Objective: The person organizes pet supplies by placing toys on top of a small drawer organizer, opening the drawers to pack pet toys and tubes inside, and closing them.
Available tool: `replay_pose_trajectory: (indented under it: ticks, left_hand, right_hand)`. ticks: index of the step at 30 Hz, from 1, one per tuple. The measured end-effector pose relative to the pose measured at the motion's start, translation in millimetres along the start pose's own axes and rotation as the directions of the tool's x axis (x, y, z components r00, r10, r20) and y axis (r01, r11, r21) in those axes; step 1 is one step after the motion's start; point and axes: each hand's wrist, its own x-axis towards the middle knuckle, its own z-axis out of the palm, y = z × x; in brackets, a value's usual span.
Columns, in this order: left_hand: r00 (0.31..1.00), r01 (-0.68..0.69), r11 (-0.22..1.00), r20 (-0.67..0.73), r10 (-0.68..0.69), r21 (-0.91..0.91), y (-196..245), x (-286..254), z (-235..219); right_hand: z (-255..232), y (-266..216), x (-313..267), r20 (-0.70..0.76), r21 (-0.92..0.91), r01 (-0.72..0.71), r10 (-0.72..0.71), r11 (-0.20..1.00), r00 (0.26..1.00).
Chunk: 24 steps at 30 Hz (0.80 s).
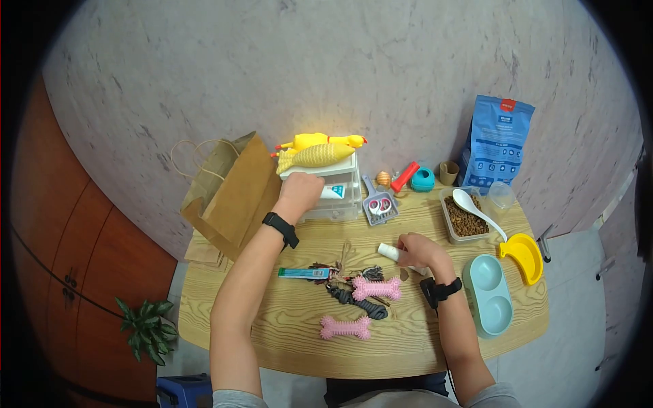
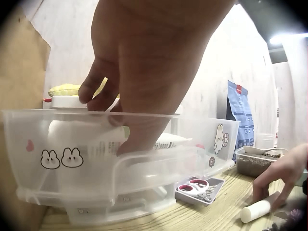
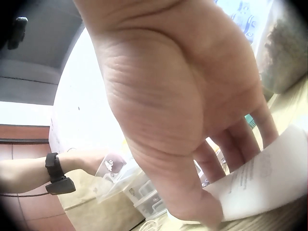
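My left hand (image 1: pixel 303 189) reaches into the pulled-out top drawer (image 2: pixel 72 159) of a clear plastic drawer unit with rabbit stickers. In there, a white tube with a teal label (image 1: pixel 333 192) lies right beside the fingers. The drawer's front partly hides the fingertips, so I cannot tell whether they pinch anything. On the right, my right hand (image 1: pixel 425 251) grips a white tube (image 3: pixel 262 180) between thumb and fingers, low over the wooden table. Left of it lie a blue-green tube (image 1: pixel 303 273), a dark rope toy (image 1: pixel 357 302) and two pink bone chew toys (image 1: pixel 376 288).
A yellow fish toy (image 1: pixel 316 156) and a rubber chicken top the drawer unit. Left stands a brown paper bag (image 1: pixel 238 197). A grey scoop (image 1: pixel 371 213) holds scissors. Rightward are a kibble box (image 1: pixel 466 217) with a spoon, a double bowl (image 1: pixel 490 296) and a blue food bag (image 1: pixel 498 139).
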Motion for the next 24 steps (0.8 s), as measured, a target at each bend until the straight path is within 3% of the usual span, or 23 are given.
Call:
replay_pose_trajectory:
  ticks: [4, 6, 7, 9, 10, 12, 13, 15, 16, 18, 19, 23, 24]
  left_hand:
    - [0.994, -0.037, 0.999, -0.106, 0.036, -0.003, 5.6, -3.4, -8.5]
    - [0.991, -0.019, 0.999, -0.136, 0.014, -0.036, 5.7, -10.6, -18.1]
    - [0.978, -0.032, 0.999, -0.206, 0.025, -0.029, 5.3, -15.0, -21.3]
    - [0.962, -0.042, 0.999, -0.272, 0.034, -0.026, 5.0, -25.5, -32.1]
    - [0.955, -0.039, 0.999, -0.295, 0.035, -0.009, 6.4, -32.2, -41.1]
    - [0.948, -0.025, 1.0, -0.318, 0.026, 0.005, 7.2, -44.0, -54.2]
    - [0.943, -0.032, 0.999, -0.332, 0.028, -0.007, 7.7, -50.8, -58.6]
    - [0.941, -0.035, 0.999, -0.338, 0.025, -0.021, 7.5, -65.6, -64.2]
    - [0.929, -0.045, 0.998, -0.369, 0.031, -0.032, 7.0, -72.6, -66.6]
    - [0.915, -0.053, 0.998, -0.402, 0.03, -0.044, 6.9, -85.3, -69.2]
    - [0.913, -0.051, 0.997, -0.407, 0.026, -0.05, 7.0, -91.6, -69.5]
    - [0.909, -0.074, 0.993, -0.416, 0.031, -0.087, 11.5, -117.6, -72.9]
    - [0.909, -0.073, 0.993, -0.417, 0.029, -0.089, 14.0, -125.2, -71.0]
  right_hand:
    - [9.2, 5.4, 5.2, -0.073, -0.035, 0.022, -0.024, 0.999, 0.997]
    - [13.0, 4.3, 8.4, -0.233, -0.026, -0.012, 0.005, 1.0, 0.972]
    - [11.4, -0.9, 5.3, -0.227, -0.027, -0.011, 0.005, 1.0, 0.974]
    - [4.9, -18.0, -4.5, -0.354, -0.153, 0.089, -0.139, 0.984, 0.925]
    - [10.3, -26.3, -5.3, -0.348, -0.154, 0.088, -0.138, 0.984, 0.927]
    - [24.2, -51.1, -4.3, -0.32, 0.007, 0.359, -0.338, 0.933, 0.885]
    - [27.0, -68.0, -6.9, -0.312, 0.004, 0.364, -0.344, 0.932, 0.885]
    - [33.2, -99.9, -16.7, -0.023, -0.171, 0.381, -0.391, 0.909, 0.92]
    - [45.1, -103.3, -16.9, -0.018, -0.17, 0.386, -0.394, 0.907, 0.919]
    - [68.6, -105.7, -15.9, -0.023, -0.392, 0.339, -0.377, 0.855, 0.926]
    - [67.3, -113.0, -14.8, 0.107, -0.449, 0.319, -0.305, 0.834, 0.946]
    - [73.2, -122.1, -0.7, 0.164, -0.574, 0.283, -0.231, 0.768, 0.959]
    - [73.4, -122.8, 6.9, 0.259, -0.569, 0.295, -0.174, 0.768, 0.95]
